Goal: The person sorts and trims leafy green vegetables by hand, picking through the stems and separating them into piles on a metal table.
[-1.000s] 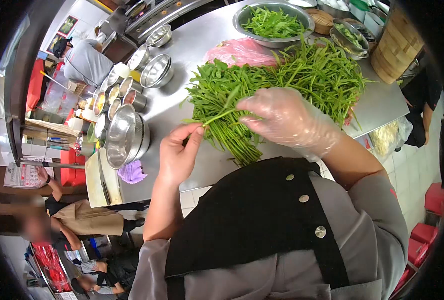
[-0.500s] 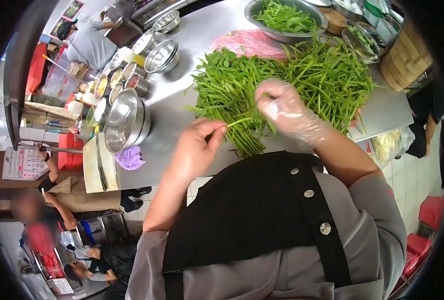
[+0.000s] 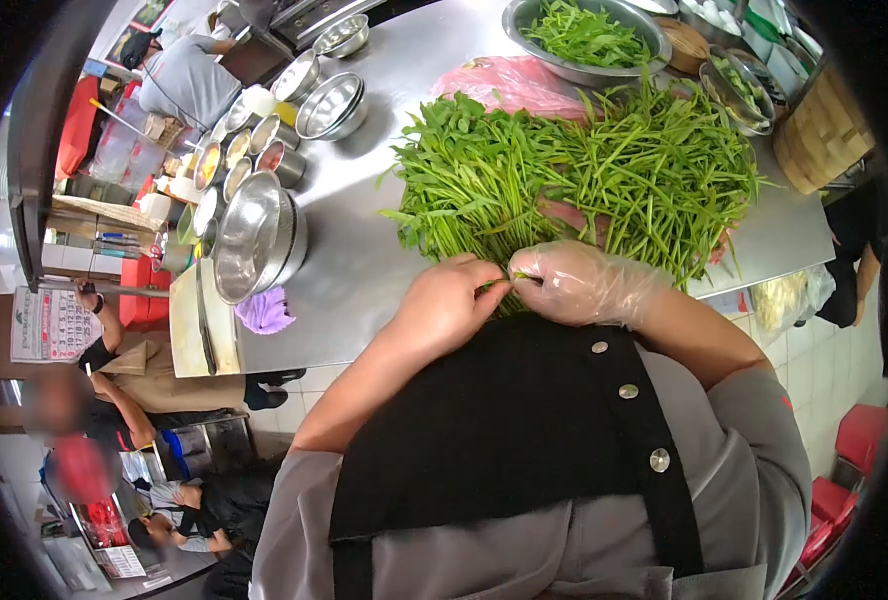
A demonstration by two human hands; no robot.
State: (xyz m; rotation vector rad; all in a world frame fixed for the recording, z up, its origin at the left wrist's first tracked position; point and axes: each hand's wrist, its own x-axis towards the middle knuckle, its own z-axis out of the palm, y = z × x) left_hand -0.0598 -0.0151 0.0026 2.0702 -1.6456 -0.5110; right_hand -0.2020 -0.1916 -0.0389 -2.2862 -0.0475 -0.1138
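Both hands meet at the near edge of the metal table. My left hand (image 3: 456, 302), bare, pinches a short green stem at its fingertips. Against those fingertips, my right hand (image 3: 579, 284), in a clear plastic glove, is closed on the same small piece of stem. Just beyond them lies a bundle of leafy greens (image 3: 464, 190) with its stems toward me, partly hidden by my hands. A looser heap of greens (image 3: 664, 170) spreads to its right. Behind, a large metal bowl (image 3: 661, 72) holds picked leaves, beside a pink plastic bag (image 3: 504, 86).
Metal colanders (image 3: 254, 240), steel bowls (image 3: 331, 105) and small containers stand on the left. A knife (image 3: 204, 320) lies on a cutting board (image 3: 226, 330) near a purple cloth (image 3: 265, 311). A woven basket (image 3: 822, 135) is at right. Several people are around the kitchen.
My right hand has moved down and left from above the greens to meet my left hand. My left hand has shifted right, still pinching a stem. The view has shifted slightly.
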